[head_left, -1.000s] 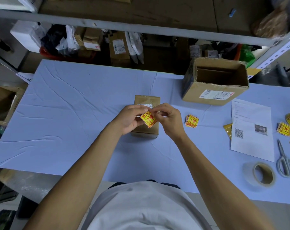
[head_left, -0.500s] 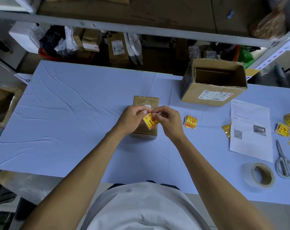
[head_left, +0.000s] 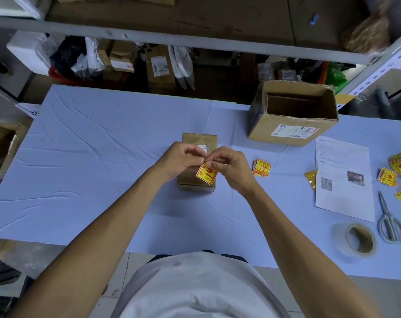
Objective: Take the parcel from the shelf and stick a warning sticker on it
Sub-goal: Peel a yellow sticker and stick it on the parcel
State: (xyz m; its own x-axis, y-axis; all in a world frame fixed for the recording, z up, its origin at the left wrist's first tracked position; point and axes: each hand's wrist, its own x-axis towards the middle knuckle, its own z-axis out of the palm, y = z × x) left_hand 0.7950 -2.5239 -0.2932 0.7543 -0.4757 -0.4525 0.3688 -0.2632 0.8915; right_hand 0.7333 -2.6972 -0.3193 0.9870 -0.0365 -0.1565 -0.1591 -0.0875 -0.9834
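Both hands, left hand (head_left: 182, 158) and right hand (head_left: 229, 165), pinch a warning sticker (head_left: 207, 173) above the parcel (head_left: 196, 180) on blue cloth (head_left: 91, 157) below shelving (head_left: 195, 40).

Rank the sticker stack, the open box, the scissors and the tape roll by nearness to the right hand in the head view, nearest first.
From the right hand:
1. Sticker stack, just to its right.
2. Open box, beyond it to the right.
3. Tape roll, near the table's front right edge.
4. Scissors, farthest right.
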